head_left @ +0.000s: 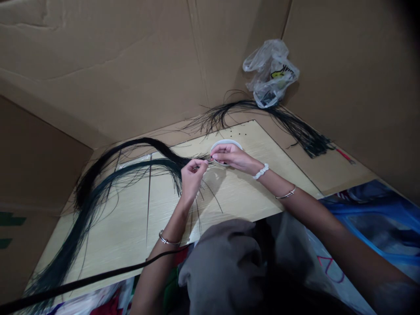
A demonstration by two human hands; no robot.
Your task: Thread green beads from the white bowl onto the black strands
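My left hand [193, 177] is closed in a pinch at the near end of long, thin dark strands; what its fingertips hold is too fine to make out. A black bundle of strands [144, 141] and a dark green bundle of strands [131, 168] run from beside it to the left. Just right of it, my right hand [233, 156] pinches something tiny and dark, its fingertips close to the left ones. Under and behind the right hand, partly covered, is a round white dish [227, 142]; its contents are hidden.
Cardboard walls [131, 65] stand behind the pale board [269, 166]. Several tiny dark specks [239, 134] dot the board. At the back right lie another dark strand bundle [288, 120], a clear plastic bag [272, 74] and a red-handled tool [344, 154]. A black cord [108, 274] crosses the lower left.
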